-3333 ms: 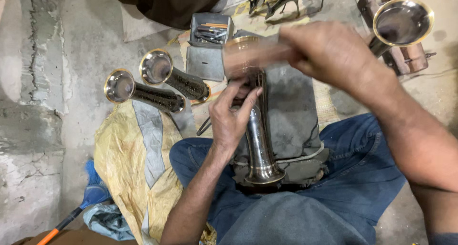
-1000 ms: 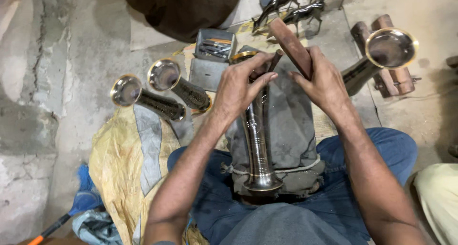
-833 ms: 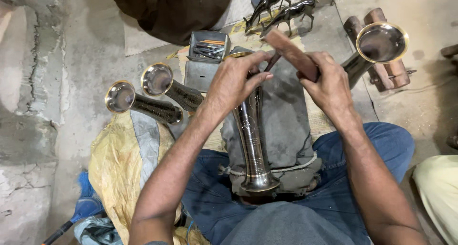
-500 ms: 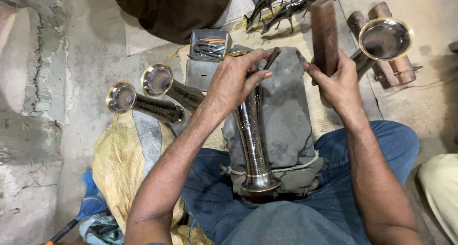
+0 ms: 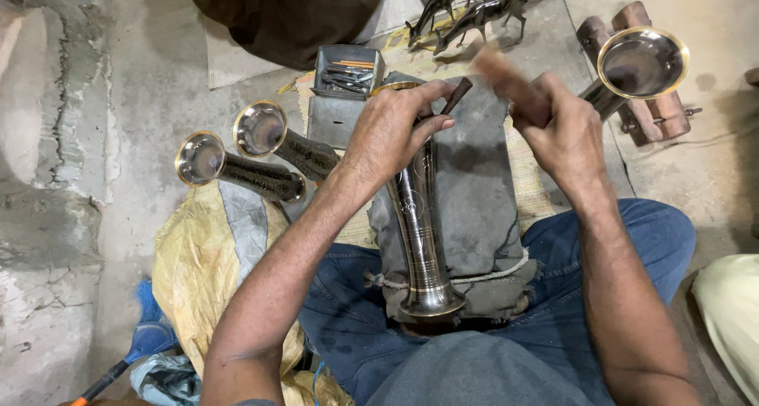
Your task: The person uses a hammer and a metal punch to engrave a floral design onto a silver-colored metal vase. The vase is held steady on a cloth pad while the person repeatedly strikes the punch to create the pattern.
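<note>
Two flared metal vases (image 5: 245, 159) lie on the floor beside a yellow cloth (image 5: 198, 271). Left hand (image 5: 395, 129) is closed on a thin chisel (image 5: 454, 98), pressing the long metal vase (image 5: 419, 232), which lies along the middle of the grey pad (image 5: 482, 200) (on the lap). Right hand (image 5: 565, 133) grips a wooden mallet (image 5: 506, 78), blurred, above the pad's far right corner.

We sit on a bare concrete floor (image 5: 142, 82), grey and dusty. Left of it rises a rough, cracked cement ledge (image 5: 39, 216). At the floor's far edge lies a pale woven mat (image 5: 237, 58), with a dark brown cloth (image 5: 292, 15) spread over it. The light is even and soft.
</note>
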`<control>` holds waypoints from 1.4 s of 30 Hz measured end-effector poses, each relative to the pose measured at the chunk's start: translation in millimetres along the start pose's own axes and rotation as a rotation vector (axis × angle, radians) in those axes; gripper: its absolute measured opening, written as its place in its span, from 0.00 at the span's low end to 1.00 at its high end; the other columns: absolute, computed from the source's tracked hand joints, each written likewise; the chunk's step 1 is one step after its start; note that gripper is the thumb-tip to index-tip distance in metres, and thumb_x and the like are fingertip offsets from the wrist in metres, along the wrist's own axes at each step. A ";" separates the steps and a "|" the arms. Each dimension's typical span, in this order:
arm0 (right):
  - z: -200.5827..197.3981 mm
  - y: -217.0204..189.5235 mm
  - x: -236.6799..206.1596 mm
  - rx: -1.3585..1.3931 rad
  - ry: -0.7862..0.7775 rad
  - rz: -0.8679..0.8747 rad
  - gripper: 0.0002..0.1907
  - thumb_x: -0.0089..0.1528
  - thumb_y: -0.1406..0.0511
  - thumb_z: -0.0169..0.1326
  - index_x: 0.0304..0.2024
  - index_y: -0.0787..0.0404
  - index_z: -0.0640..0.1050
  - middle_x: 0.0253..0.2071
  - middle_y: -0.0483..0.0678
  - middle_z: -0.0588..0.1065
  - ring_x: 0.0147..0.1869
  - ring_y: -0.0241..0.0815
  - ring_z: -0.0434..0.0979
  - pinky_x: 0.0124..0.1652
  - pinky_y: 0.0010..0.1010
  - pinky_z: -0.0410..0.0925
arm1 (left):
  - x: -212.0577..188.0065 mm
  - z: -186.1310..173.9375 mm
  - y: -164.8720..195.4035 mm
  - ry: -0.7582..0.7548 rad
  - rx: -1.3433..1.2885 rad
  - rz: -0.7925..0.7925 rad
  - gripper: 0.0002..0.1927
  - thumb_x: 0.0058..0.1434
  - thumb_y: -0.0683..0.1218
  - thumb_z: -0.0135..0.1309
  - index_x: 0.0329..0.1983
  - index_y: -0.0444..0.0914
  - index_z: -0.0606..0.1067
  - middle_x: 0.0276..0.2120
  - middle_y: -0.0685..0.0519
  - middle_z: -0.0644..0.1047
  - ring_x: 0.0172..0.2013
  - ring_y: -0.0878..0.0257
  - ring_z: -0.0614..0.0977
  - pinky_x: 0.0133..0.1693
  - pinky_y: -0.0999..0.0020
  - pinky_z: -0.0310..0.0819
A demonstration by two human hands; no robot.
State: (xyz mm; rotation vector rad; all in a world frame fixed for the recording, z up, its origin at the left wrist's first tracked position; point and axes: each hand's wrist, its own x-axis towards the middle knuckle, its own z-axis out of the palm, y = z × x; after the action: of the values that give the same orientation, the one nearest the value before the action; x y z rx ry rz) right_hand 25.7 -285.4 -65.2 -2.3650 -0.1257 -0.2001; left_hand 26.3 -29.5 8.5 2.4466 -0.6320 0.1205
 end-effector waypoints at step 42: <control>2.1 -27.7 3.1 0.000 -0.141 -0.339 0.24 0.57 0.69 0.62 0.55 0.66 0.72 0.41 0.61 0.79 0.45 0.59 0.82 0.45 0.48 0.75 | -59.1 17.9 -20.7 0.497 -0.727 -0.302 0.20 0.66 0.47 0.61 0.60 0.39 0.75 0.36 0.49 0.85 0.38 0.62 0.89 0.40 0.67 0.89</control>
State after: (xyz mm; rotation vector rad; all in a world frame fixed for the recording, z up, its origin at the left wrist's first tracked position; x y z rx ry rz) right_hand 24.8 -264.0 -47.3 -2.3434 -0.5960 -0.1947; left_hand -17.3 -0.8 -30.5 1.6824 -0.0507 0.3039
